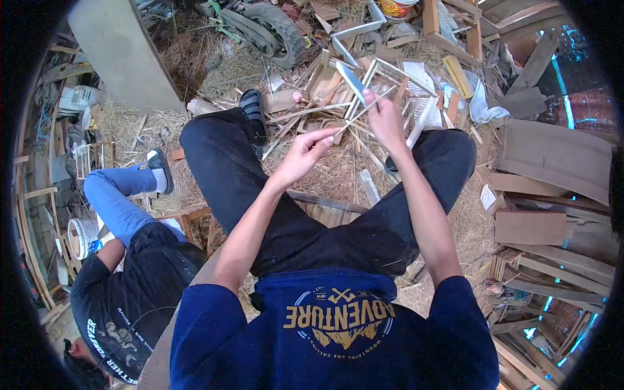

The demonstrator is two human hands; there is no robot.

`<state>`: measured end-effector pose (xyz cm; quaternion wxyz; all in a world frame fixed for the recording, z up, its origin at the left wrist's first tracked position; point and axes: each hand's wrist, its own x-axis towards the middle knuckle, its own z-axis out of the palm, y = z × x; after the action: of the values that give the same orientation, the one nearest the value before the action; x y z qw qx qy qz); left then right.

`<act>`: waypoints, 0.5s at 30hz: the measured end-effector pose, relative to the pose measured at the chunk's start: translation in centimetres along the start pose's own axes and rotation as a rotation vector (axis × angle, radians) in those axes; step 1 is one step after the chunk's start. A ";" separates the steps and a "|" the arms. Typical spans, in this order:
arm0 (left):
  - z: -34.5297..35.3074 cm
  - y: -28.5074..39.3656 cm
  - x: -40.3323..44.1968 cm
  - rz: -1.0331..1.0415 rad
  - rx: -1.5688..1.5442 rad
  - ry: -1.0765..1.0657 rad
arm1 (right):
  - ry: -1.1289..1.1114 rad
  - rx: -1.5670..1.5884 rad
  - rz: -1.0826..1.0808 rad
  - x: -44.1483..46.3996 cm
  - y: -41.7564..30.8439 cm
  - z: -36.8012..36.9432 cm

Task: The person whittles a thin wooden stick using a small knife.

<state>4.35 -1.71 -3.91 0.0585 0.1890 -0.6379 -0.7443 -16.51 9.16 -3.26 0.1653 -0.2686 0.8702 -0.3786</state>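
Two bare hands meet above a heap of slats [351,107] between a seated person's knees. The left hand [304,157] pinches the end of a thin stick [357,118] between thumb and forefinger; the stick slants forward toward the other side. The right hand [388,122] has its fingers closed round a knife [351,82], blade pointing forward and left. I cannot tell whether blade and stick touch.

Straw [172,130] lies all about the slats. Past them rests a tyre [286,36], and a pale board [127,55] leans nearer the left. Brown panels [556,156] crowd the right side. On the left sits another person [123,195] in blue jeans, a white bucket [82,237] close by.

The blue shirt [211,325] reads ADVENTURE, with MOUNTAINS ARE CALLING curved around the emblem. The neighbour's dark shirt [156,286] shows "GETHER FOREVER"; its smaller lettering is too blurred to read.
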 end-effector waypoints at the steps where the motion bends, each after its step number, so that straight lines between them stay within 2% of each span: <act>1: 0.2 -0.2 0.3 0.013 0.008 -0.001 | -0.016 -0.053 -0.009 -0.6 -0.9 0.0; 2: 0.3 -0.3 0.4 0.009 -0.029 0.014 | 0.045 0.099 0.028 -0.9 -1.9 -0.7; 6: -0.1 -0.6 0.4 0.007 -0.070 0.068 | 0.285 0.238 0.053 2.7 3.2 -2.2; 10: -0.2 -1.0 0.9 0.006 -0.058 0.078 | 0.282 -0.023 -0.152 0.6 0.8 -2.5; 13: -0.3 -1.1 1.1 0.028 -0.012 0.056 | 0.232 0.034 -0.056 1.3 0.5 -2.9; 15: -0.3 -0.8 0.8 -0.001 -0.019 0.043 | 0.185 0.029 -0.078 0.9 -0.2 -2.5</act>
<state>3.80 -2.08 -4.93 0.0738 0.2048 -0.6294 -0.7459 -18.41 9.92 -1.61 0.0734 -0.2637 0.8651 -0.4203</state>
